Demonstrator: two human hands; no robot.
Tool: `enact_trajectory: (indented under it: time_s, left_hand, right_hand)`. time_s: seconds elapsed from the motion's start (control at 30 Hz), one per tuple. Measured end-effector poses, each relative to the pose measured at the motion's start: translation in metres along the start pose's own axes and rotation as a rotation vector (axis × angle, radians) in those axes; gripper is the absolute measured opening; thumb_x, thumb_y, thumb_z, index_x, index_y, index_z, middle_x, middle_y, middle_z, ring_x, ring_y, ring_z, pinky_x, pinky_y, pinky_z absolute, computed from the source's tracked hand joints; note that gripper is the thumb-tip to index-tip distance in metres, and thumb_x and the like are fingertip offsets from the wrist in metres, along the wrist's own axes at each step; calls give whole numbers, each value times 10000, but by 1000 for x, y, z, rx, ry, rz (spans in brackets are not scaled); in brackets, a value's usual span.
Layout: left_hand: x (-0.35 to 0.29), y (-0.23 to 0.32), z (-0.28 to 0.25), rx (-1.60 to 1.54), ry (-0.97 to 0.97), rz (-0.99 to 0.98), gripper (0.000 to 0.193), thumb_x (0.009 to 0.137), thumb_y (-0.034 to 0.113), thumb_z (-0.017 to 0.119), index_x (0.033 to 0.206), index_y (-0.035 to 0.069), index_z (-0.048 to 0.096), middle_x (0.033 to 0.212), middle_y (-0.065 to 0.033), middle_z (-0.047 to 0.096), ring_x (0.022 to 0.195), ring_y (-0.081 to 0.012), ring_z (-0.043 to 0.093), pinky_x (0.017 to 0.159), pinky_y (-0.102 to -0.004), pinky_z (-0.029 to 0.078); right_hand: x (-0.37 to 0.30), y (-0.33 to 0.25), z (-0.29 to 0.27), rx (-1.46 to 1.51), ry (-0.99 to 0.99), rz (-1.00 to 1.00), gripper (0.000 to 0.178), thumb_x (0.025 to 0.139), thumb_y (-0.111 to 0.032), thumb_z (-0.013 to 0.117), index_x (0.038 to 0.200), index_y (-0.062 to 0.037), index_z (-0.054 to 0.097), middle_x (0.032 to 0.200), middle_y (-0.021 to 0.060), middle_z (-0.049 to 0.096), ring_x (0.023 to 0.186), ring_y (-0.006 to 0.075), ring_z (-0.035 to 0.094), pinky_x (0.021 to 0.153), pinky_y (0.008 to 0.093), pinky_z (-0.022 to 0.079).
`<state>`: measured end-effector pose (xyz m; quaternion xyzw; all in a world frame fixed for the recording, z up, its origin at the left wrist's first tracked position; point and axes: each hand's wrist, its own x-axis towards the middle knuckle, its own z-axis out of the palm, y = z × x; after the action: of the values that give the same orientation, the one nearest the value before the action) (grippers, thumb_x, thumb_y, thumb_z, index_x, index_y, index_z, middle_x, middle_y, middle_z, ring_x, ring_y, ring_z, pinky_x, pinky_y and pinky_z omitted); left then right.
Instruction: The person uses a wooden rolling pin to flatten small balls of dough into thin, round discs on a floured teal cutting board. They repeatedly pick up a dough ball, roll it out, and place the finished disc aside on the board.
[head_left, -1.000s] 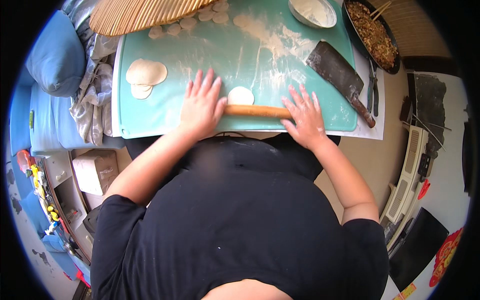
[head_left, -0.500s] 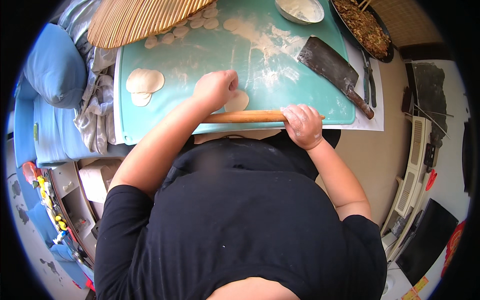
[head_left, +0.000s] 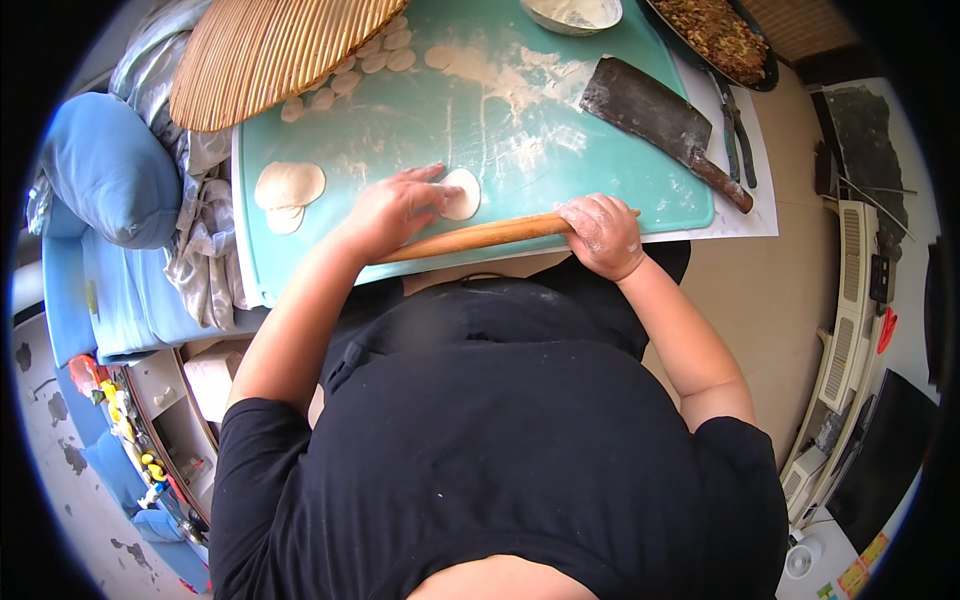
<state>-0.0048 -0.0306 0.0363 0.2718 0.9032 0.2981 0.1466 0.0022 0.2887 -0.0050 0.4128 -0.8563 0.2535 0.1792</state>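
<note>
A small round dough wrapper [head_left: 463, 200] lies on the turquoise mat [head_left: 390, 125] near its front edge. My left hand [head_left: 392, 212] reaches it from the left, fingers stretched and apart, some fingertips touching the dough's left edge. My right hand [head_left: 602, 235], dusted with flour, is closed round the right end of a wooden rolling pin [head_left: 490, 234]. The pin lies slantwise just in front of the wrapper, apart from it, and its left end is by my left wrist. Farther left, several rolled wrappers [head_left: 290, 187] overlap in a stack.
Small dough pieces [head_left: 375, 62] sit partly under a round slatted tray [head_left: 270, 55] at the back left. A cleaver [head_left: 650, 110] lies at the right, near pliers-like black handles [head_left: 738, 135]. Behind stand a flour bowl [head_left: 572, 14] and a pan of chopped filling [head_left: 715, 38].
My left hand has gone from curled to stretched, moving left and nearer me, with fingertips now at the wrapper. The pin's left end has swung toward me. The whole view has shifted slightly.
</note>
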Motion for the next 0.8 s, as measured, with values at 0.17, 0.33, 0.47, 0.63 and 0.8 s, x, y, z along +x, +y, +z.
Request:
enact_trajectory:
  time_s: [0.17, 0.33, 0.47, 0.63, 0.8]
  left_hand:
    - [-35, -1, 9, 92, 215, -151, 293, 876, 101, 524, 1168, 81, 529, 1346, -113, 487, 1339, -338, 326, 1100, -458, 249]
    - [-17, -24, 34, 522, 370, -403, 514, 938, 336, 417, 1348, 27, 397, 1442, -205, 320, 1351, -396, 254, 1091, -503, 226]
    - [12, -49, 16, 583, 534, -490, 546, 923, 378, 428, 1317, 1, 421, 1426, -211, 345, 1331, -403, 290, 1078, -523, 243]
    - [-42, -1, 51, 515, 294, -302, 548, 915, 331, 423, 1374, 36, 365, 1468, -178, 293, 1366, -381, 240, 1107, -503, 191]
    - [6, -60, 17, 529, 545, -482, 501, 908, 331, 442, 1296, 14, 447, 1395, -200, 394, 1312, -399, 321, 1061, -528, 264]
  right_hand:
    - [20, 3, -4, -19, -207, 2, 366, 680, -132, 705, 1021, -115, 574, 1016, 32, 583, 902, 220, 562, 729, 342, 443]
    - [81, 19, 32, -136, -354, 52, 419, 852, -371, 561, 1165, -93, 540, 1365, 103, 407, 1277, 289, 351, 1048, 423, 279]
    - [95, 39, 54, -265, -407, 132, 601, 899, -526, 405, 1335, -114, 442, 1486, 112, 276, 1384, 312, 209, 1133, 454, 127]
    - [46, -1, 17, -194, -577, 7, 570, 913, -458, 416, 1358, -101, 429, 1477, 99, 308, 1389, 304, 205, 1126, 472, 149]
    - [93, 22, 33, -215, -492, 104, 553, 912, -444, 425, 1360, -118, 433, 1479, 99, 307, 1384, 297, 223, 1119, 482, 165]
